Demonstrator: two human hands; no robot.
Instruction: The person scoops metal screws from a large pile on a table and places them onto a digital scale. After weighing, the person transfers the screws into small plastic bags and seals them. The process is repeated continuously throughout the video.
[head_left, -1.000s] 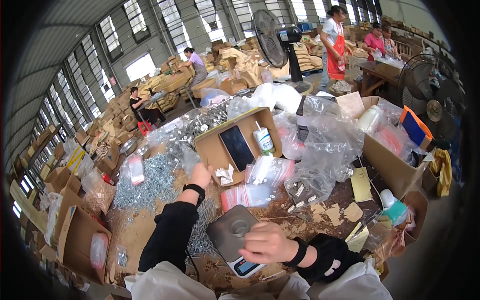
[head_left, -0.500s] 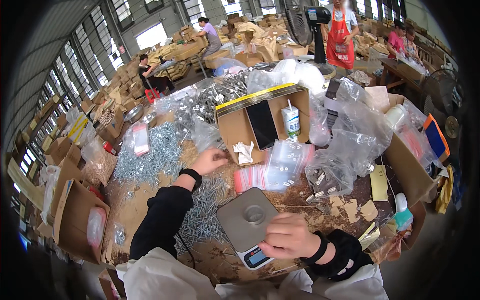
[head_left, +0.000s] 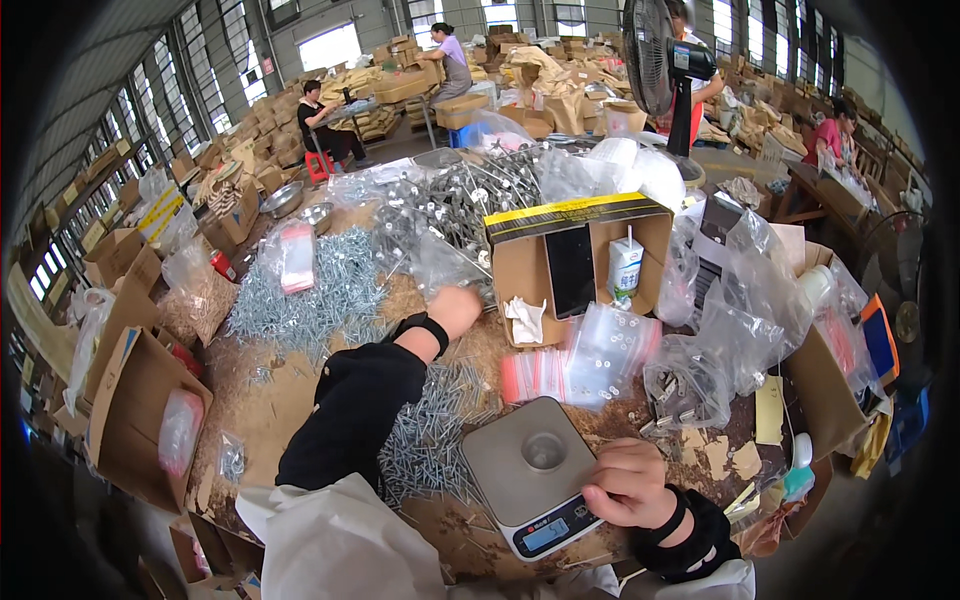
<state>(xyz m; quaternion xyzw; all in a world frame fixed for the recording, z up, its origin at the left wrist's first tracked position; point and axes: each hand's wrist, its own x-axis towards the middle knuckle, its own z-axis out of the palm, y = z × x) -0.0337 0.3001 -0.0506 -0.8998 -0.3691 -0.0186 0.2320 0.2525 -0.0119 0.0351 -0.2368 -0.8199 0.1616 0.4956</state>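
Observation:
My left hand [head_left: 455, 311] reaches forward beside a clear plastic bag [head_left: 440, 264] and the left side of an open cardboard box [head_left: 521, 274]. Its fingers are turned away and hidden. My right hand [head_left: 632, 484] is at the right edge of a digital scale [head_left: 512, 484], fingers curled closed; whatever they may hold is out of sight. On the scale's grey plate stands a small clear round dish [head_left: 543, 451]. Loose screws [head_left: 425, 440] lie in a pile left of the scale, below my left forearm. Red-edged zip bags [head_left: 590, 362] lie beyond the scale, some with small metal pieces on them.
A larger screw heap [head_left: 315, 295] spreads at the left. The box holds a phone [head_left: 571, 272], a drink carton [head_left: 624, 268] and a crumpled tissue [head_left: 524, 321]. A black fan [head_left: 655, 62] stands behind. Cartons flank both table sides; several people sit or stand farther back.
My left hand has moved farther forward, toward the clear bag. My right hand is still at the scale's right edge. The whole view has shifted, with the table things now farther right.

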